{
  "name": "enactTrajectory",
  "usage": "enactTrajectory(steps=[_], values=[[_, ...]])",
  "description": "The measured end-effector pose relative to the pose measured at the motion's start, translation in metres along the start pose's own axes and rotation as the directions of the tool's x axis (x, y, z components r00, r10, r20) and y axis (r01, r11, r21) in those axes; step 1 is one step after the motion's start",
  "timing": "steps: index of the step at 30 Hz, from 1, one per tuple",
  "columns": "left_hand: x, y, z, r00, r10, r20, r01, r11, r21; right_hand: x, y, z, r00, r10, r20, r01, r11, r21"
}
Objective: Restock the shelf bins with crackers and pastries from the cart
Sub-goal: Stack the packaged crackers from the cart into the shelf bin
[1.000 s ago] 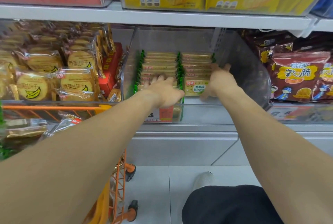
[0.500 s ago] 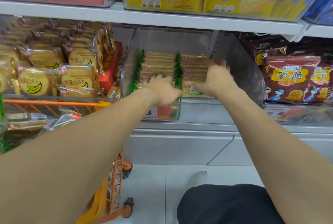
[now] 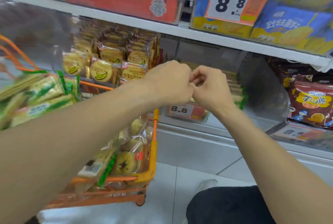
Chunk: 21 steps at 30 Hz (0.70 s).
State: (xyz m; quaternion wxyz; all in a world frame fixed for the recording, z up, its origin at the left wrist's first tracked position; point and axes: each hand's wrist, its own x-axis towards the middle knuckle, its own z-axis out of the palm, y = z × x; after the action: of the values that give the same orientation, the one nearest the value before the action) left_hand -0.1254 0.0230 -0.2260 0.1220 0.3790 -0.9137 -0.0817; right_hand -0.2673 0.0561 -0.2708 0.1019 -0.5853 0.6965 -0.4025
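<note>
Both my hands hang together in front of the clear bin — left hand curled, right hand curled too, knuckles touching. Nothing shows in either, though what sits inside the fingers I cannot tell. The crackers lie stacked flat in the bin behind my hands, green edges outward. More green packs are heaped in the orange cart at my left, pastries below them — my guess, that's where I reach next.
</note>
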Motion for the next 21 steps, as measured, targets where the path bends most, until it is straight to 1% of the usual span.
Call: enactTrajectory(steps=[3, 5, 8, 11, 13, 14, 16, 18, 21], values=[[-0.039, -0.031, -0.022, 0.997, -0.069, -0.028, 0.069, 0.998, 0.011, -0.013, -0.030, 0.035, 0.995, -0.055, 0.085, 0.045, 0.993, 0.112], [-0.066, -0.056, -0.032, 0.987, -0.142, -0.074, 0.143, 0.990, 0.015, -0.022, -0.048, 0.061, 0.984, -0.106, 0.146, 0.088, 0.988, 0.124], [-0.100, -0.097, -0.038, 0.952, -0.256, -0.170, 0.263, 0.965, 0.021, -0.031, -0.071, 0.093, 0.949, -0.191, 0.252, 0.155, 0.976, 0.155], [-0.131, -0.134, -0.044, 0.911, -0.345, -0.227, 0.358, 0.934, 0.017, -0.036, -0.090, 0.113, 0.909, -0.292, 0.297, 0.244, 0.951, 0.188], [-0.148, -0.151, -0.048, 0.903, -0.395, -0.171, 0.400, 0.916, -0.003, -0.037, -0.100, 0.121, 0.890, -0.345, 0.299, 0.274, 0.927, 0.254], [-0.155, -0.157, -0.049, 0.904, -0.412, -0.116, 0.416, 0.909, 0.009, -0.037, -0.104, 0.124, 0.883, -0.352, 0.311, 0.261, 0.918, 0.298], [-0.165, -0.165, -0.049, 0.889, -0.459, -0.008, 0.459, 0.888, 0.042, -0.035, -0.112, 0.126, 0.854, -0.343, 0.392, 0.193, 0.907, 0.374], [-0.171, -0.172, -0.044, 0.865, -0.495, 0.079, 0.491, 0.869, 0.070, -0.033, -0.116, 0.125, 0.789, -0.370, 0.491, 0.165, 0.896, 0.411], [-0.174, -0.180, -0.035, 0.840, -0.510, 0.186, 0.494, 0.860, 0.129, -0.033, -0.118, 0.123, 0.669, -0.408, 0.621, 0.214, 0.906, 0.365]])
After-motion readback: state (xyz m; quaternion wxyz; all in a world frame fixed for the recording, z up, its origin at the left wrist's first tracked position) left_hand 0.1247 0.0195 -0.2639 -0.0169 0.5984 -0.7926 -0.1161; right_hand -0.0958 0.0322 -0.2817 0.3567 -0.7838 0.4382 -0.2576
